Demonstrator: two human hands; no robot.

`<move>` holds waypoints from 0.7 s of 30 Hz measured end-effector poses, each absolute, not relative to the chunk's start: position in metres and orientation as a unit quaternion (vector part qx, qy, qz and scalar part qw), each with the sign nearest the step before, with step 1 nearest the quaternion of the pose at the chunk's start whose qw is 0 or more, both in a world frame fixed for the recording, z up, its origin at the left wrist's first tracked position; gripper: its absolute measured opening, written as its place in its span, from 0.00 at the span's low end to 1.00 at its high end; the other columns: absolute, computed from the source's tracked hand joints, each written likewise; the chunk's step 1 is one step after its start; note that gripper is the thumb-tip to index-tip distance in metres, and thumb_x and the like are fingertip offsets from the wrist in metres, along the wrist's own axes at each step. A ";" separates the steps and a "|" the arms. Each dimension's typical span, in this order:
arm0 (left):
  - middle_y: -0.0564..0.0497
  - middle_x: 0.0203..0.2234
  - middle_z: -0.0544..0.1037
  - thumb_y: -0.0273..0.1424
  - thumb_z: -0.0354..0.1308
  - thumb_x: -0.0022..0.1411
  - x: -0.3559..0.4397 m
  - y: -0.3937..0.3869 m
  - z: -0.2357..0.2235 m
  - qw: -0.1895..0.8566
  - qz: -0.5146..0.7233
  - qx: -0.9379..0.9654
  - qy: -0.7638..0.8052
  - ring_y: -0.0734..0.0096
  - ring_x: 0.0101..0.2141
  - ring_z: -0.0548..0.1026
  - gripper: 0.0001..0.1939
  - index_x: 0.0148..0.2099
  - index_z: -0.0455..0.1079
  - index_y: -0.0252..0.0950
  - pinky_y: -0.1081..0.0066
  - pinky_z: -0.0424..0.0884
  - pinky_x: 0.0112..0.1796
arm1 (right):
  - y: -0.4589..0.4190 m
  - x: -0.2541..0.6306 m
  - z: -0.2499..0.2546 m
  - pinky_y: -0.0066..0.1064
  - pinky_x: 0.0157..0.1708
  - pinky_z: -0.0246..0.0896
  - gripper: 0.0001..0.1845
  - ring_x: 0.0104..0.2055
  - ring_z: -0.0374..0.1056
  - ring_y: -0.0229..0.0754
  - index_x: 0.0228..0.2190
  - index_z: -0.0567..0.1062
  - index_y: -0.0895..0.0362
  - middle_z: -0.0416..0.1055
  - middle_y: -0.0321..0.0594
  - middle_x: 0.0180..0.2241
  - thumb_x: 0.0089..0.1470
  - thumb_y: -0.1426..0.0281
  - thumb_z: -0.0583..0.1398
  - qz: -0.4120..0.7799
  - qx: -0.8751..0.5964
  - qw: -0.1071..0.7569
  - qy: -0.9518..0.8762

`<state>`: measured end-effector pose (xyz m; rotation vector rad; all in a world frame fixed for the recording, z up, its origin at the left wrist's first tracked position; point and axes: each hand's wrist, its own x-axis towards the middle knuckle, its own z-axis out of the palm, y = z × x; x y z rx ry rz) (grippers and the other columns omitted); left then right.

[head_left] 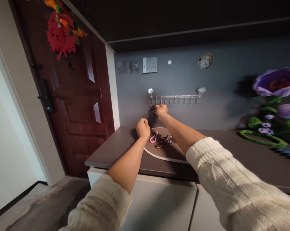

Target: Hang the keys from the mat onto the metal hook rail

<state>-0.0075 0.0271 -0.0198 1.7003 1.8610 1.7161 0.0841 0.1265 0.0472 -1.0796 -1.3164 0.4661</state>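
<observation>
A clear rack with a row of small hooks (178,96) is fixed to the grey wall by two round mounts. Just below its left end is a small black-headed key (152,108), and my right hand (161,110) pinches at it from the right. My left hand (143,127) is curled closed, lower and to the left, above the counter; whatever lies inside its fingers is hidden. Beneath both hands, a tray with a pale rim (164,158) holds a jumble of keys and key rings (167,139) and a pink loop strap (153,138). My right forearm covers part of the tray.
The dark counter (113,144) tops pale cabinets (161,202). Purple artificial flowers (276,81) stand at its right end. A dark red door (80,122) is on the left. On the wall are switches (150,65), clear hooks (136,65) and a round hole (206,61). A dark shelf (183,22) overhangs.
</observation>
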 end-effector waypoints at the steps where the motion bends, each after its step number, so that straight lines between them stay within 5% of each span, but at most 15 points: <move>1: 0.46 0.34 0.75 0.28 0.44 0.60 -0.008 0.027 -0.020 0.047 0.559 0.563 0.607 0.68 0.37 0.71 0.11 0.37 0.68 0.36 0.70 0.63 0.39 | 0.121 0.087 0.047 0.26 0.28 0.62 0.07 0.22 0.63 0.32 0.23 0.70 0.61 0.66 0.35 0.19 0.48 0.71 0.54 0.207 -0.492 0.637 -0.556; 13: 0.49 0.32 0.76 0.29 0.52 0.56 -0.007 0.021 -0.026 0.050 0.464 0.700 0.542 0.73 0.34 0.71 0.07 0.34 0.71 0.36 0.74 0.64 0.38 | 0.042 0.138 0.010 0.27 0.36 0.60 0.04 0.30 0.67 0.35 0.25 0.69 0.60 0.71 0.38 0.25 0.47 0.72 0.56 0.243 -0.412 0.566 -0.672; 21: 0.48 0.31 0.77 0.36 0.54 0.53 -0.009 0.013 -0.025 0.020 0.335 0.749 0.571 0.69 0.31 0.71 0.09 0.33 0.74 0.38 0.73 0.62 0.33 | 0.013 0.159 -0.014 0.27 0.35 0.57 0.05 0.30 0.66 0.36 0.27 0.72 0.58 0.73 0.38 0.27 0.47 0.73 0.55 0.119 -0.472 0.457 -0.745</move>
